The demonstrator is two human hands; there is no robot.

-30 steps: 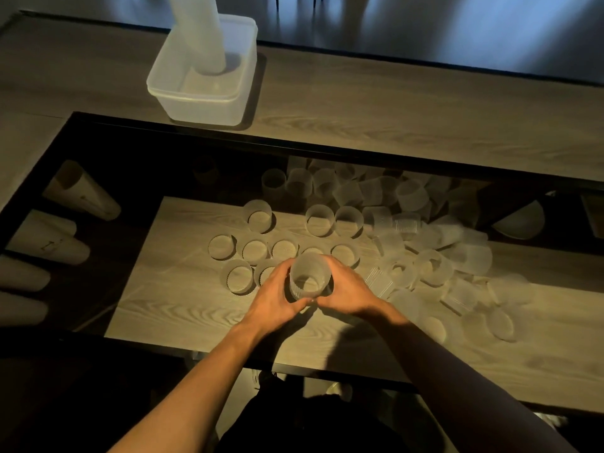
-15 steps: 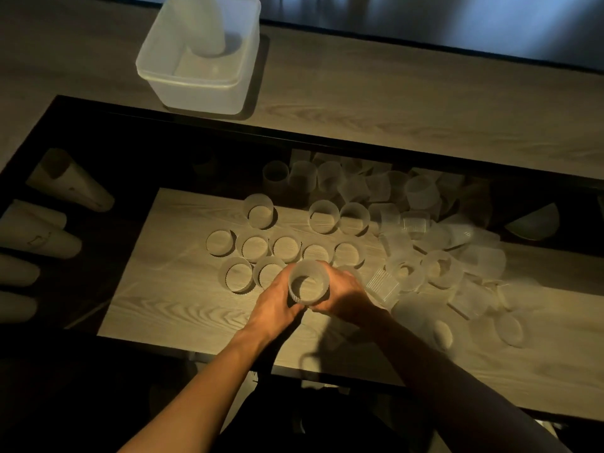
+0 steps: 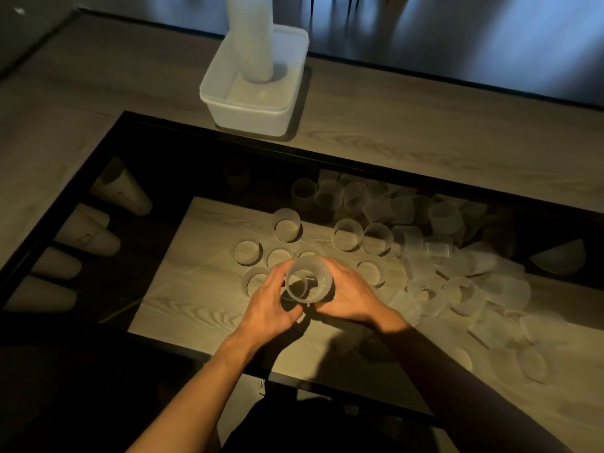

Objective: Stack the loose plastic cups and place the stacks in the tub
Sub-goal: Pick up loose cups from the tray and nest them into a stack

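Note:
A short stack of clear ribbed plastic cups [image 3: 309, 279] is held upright just above the table, mouth up. My left hand [image 3: 269, 305] wraps its left side and my right hand [image 3: 348, 295] wraps its right side. Several loose cups stand upright in rows [image 3: 248, 253] just beyond my hands. A jumbled heap of cups [image 3: 457, 276] lies to the right, many tipped over. The translucent tub [image 3: 248, 109] sits at the back on the wooden surface, with a tall stack of cups [image 3: 253, 37] leaning inside it.
The cups rest on a glass table top with a black frame [image 3: 202, 132]; a wood shelf shows through it. Paper-like cones [image 3: 88, 230] lie under the glass at the left. A pale bowl shape [image 3: 559, 261] sits at the far right.
Both hands have lifted the held stack slightly and kept their grip. The view has shifted, so the tub now appears nearer the middle top.

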